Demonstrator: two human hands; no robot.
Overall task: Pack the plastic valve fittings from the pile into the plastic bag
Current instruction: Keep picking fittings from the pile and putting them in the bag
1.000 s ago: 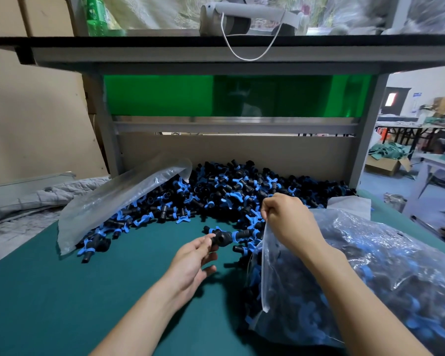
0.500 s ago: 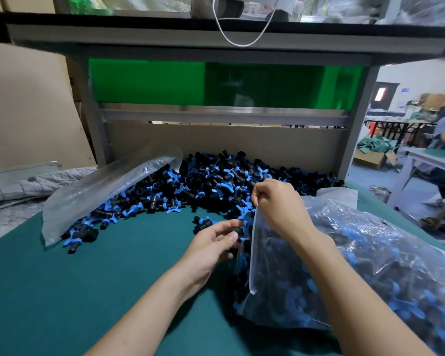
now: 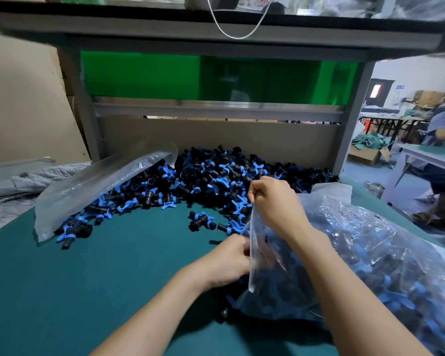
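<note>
A pile of black and blue valve fittings (image 3: 216, 176) lies across the back of the green table (image 3: 88, 291). A clear plastic bag (image 3: 370, 265), full of fittings, lies at the right. My right hand (image 3: 275, 204) pinches the bag's mouth edge and holds it up. My left hand (image 3: 226, 263) is at the bag's opening with its fingers curled, their tips hidden behind the plastic; what they hold cannot be seen. One loose fitting (image 3: 201, 220) lies on the table just in front of the pile.
A second clear bag (image 3: 95, 183) lies over the pile's left side. A grey shelf frame (image 3: 216, 109) with a green panel stands behind the pile. At the far right a person sits at another table (image 3: 432, 155). Grey padding (image 3: 36, 176) lies at the left.
My left hand, which held a fitting near the pile, has moved right to the bag's mouth. My right hand has kept the bag's edge lifted.
</note>
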